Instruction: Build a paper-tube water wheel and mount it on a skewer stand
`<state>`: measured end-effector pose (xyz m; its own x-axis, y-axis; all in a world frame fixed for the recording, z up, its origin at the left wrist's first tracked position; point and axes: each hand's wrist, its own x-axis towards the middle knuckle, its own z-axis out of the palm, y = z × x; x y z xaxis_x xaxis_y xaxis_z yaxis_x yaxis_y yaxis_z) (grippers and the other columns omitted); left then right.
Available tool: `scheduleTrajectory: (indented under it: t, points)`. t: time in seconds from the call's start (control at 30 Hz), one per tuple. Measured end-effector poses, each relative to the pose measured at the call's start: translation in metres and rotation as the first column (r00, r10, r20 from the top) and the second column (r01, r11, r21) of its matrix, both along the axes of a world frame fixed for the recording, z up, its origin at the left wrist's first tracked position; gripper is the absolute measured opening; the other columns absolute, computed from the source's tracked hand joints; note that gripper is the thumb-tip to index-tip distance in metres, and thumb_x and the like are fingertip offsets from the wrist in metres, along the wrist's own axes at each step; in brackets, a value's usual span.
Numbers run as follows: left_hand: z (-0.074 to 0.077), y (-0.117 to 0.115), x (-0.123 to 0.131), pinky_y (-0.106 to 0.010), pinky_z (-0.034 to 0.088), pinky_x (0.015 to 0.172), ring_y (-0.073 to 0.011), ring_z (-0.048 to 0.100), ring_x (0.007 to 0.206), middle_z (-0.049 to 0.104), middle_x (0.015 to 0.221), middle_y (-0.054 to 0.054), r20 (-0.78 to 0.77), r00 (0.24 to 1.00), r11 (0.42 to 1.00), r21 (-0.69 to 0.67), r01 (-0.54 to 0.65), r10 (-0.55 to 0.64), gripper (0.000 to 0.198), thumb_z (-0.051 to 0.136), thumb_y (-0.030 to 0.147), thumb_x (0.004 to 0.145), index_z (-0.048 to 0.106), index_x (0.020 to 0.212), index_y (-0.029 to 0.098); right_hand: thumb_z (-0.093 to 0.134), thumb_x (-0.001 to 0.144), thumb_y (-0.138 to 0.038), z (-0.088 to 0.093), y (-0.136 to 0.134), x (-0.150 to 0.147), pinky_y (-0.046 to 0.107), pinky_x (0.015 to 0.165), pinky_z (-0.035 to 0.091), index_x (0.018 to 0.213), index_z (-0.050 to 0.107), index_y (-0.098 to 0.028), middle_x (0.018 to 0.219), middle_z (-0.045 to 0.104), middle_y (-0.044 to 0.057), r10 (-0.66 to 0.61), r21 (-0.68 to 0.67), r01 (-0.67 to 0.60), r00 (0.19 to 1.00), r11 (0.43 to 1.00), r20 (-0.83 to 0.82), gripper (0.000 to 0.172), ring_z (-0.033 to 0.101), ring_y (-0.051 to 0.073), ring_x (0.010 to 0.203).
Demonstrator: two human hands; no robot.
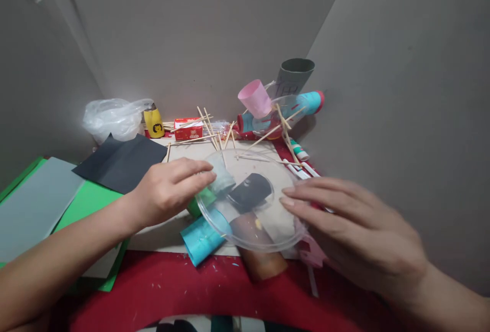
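Note:
A clear round plastic lid (pixel 281 220) is held level between my two hands, over a pale board. My left hand (pixel 166 189) grips its left rim with thumb hidden below and fingers on top. At the opposite rim, my right hand (pixel 360 230) has its fingertips on the edge; its thumb is hidden. A black piece of paper (pixel 250 190) shows at the lid's middle, though I cannot tell whether it lies on or under it. Below the lid are a blue paper roll (pixel 202 237), a brown roll (pixel 268 265) and a green roll (pixel 195 207).
Grey, green and black paper sheets (pixel 122 161) lie at left. Behind stand a plastic bag (pixel 115 120), a yellow bottle (pixel 153 122), a red box (pixel 188 129) and scattered wooden sticks (pixel 206 125). A stick structure with a pink paper cup (pixel 255 98) and a dark tube (pixel 293 77) stands back right.

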<state>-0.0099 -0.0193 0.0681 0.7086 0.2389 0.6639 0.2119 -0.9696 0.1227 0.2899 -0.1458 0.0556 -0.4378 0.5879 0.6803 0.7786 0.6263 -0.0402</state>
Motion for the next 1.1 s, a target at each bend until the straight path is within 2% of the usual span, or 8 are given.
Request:
scheduleTrajectory:
  t: [0.1, 0.23, 0.4, 0.57, 0.77, 0.97, 1.1]
  points:
    - [-0.024, 0.007, -0.008, -0.036, 0.059, 0.09, -0.0223, 0.068, 0.109, 0.071, 0.121, -0.013, -0.113, 0.994, 0.99, 0.139, 0.021, -0.005, 0.029, 0.049, 0.013, 0.095, 0.066, 0.117, 0.02, 0.049, 0.097, -0.014, -0.021, 0.005, 0.004, 0.045, 0.098, 0.055, 0.141, 0.054, -0.026, 0.123, 0.07, 0.01, 0.119, 0.011, -0.12, 0.991, 0.993, 0.068, 0.046, 0.062, 0.028, 0.12]
    - [-0.04, 0.01, -0.011, -0.036, 0.059, 0.093, -0.0224, 0.067, 0.113, 0.069, 0.123, -0.016, -0.163, 0.986, 0.975, 0.218, 0.052, -0.017, 0.031, 0.043, 0.012, 0.099, 0.06, 0.124, 0.015, 0.049, 0.097, -0.011, -0.04, 0.009, 0.003, 0.046, 0.099, 0.054, 0.144, 0.05, -0.022, 0.123, 0.069, 0.015, 0.144, -0.019, -0.143, 0.988, 0.989, 0.056, 0.048, 0.06, 0.028, 0.123]
    - [-0.042, 0.008, -0.011, -0.037, 0.059, 0.094, -0.0217, 0.066, 0.114, 0.068, 0.124, -0.017, -0.211, 0.977, 0.981, 0.186, 0.05, -0.01, 0.033, 0.039, 0.013, 0.101, 0.059, 0.127, 0.016, 0.046, 0.099, -0.013, -0.049, 0.011, 0.002, 0.047, 0.1, 0.054, 0.144, 0.049, -0.024, 0.124, 0.068, 0.015, 0.145, -0.091, -0.142, 0.989, 0.986, 0.022, 0.047, 0.058, 0.027, 0.125]
    - [-0.045, 0.008, -0.012, -0.042, 0.059, 0.092, -0.025, 0.068, 0.111, 0.069, 0.123, -0.018, -0.249, 0.967, 0.981, 0.169, 0.095, -0.051, 0.034, 0.04, 0.011, 0.1, 0.058, 0.129, 0.013, 0.05, 0.097, -0.012, -0.052, 0.014, 0.004, 0.046, 0.1, 0.054, 0.142, 0.051, -0.02, 0.123, 0.068, 0.017, 0.169, -0.099, -0.161, 0.983, 0.982, 0.074, 0.046, 0.059, 0.027, 0.124]
    - [-0.048, 0.011, -0.012, -0.045, 0.056, 0.097, -0.0254, 0.065, 0.115, 0.067, 0.126, -0.018, -0.24, 0.968, 0.988, 0.107, 0.107, -0.079, 0.039, 0.042, 0.01, 0.099, 0.057, 0.134, 0.016, 0.048, 0.098, -0.012, -0.057, 0.014, 0.003, 0.047, 0.101, 0.053, 0.142, 0.052, -0.021, 0.124, 0.068, 0.016, 0.149, -0.113, -0.145, 0.988, 0.983, 0.036, 0.045, 0.057, 0.027, 0.126]
    - [-0.051, 0.014, -0.013, -0.046, 0.056, 0.097, -0.0252, 0.066, 0.114, 0.067, 0.127, -0.017, -0.238, 0.968, 0.985, 0.124, 0.117, -0.085, 0.039, 0.043, 0.01, 0.099, 0.056, 0.135, 0.016, 0.051, 0.096, -0.01, -0.053, 0.015, 0.005, 0.045, 0.101, 0.054, 0.143, 0.051, -0.019, 0.124, 0.067, 0.017, 0.16, -0.112, -0.148, 0.982, 0.983, 0.101, 0.047, 0.058, 0.026, 0.125]
    - [-0.052, 0.015, -0.012, -0.045, 0.057, 0.095, -0.0253, 0.067, 0.111, 0.067, 0.126, -0.017, -0.25, 0.967, 0.977, 0.184, 0.105, -0.057, 0.037, 0.042, 0.01, 0.099, 0.057, 0.132, 0.013, 0.049, 0.096, -0.009, -0.052, 0.016, 0.004, 0.046, 0.101, 0.054, 0.141, 0.051, -0.017, 0.124, 0.066, 0.018, 0.16, -0.11, -0.147, 0.98, 0.983, 0.12, 0.046, 0.056, 0.027, 0.126]
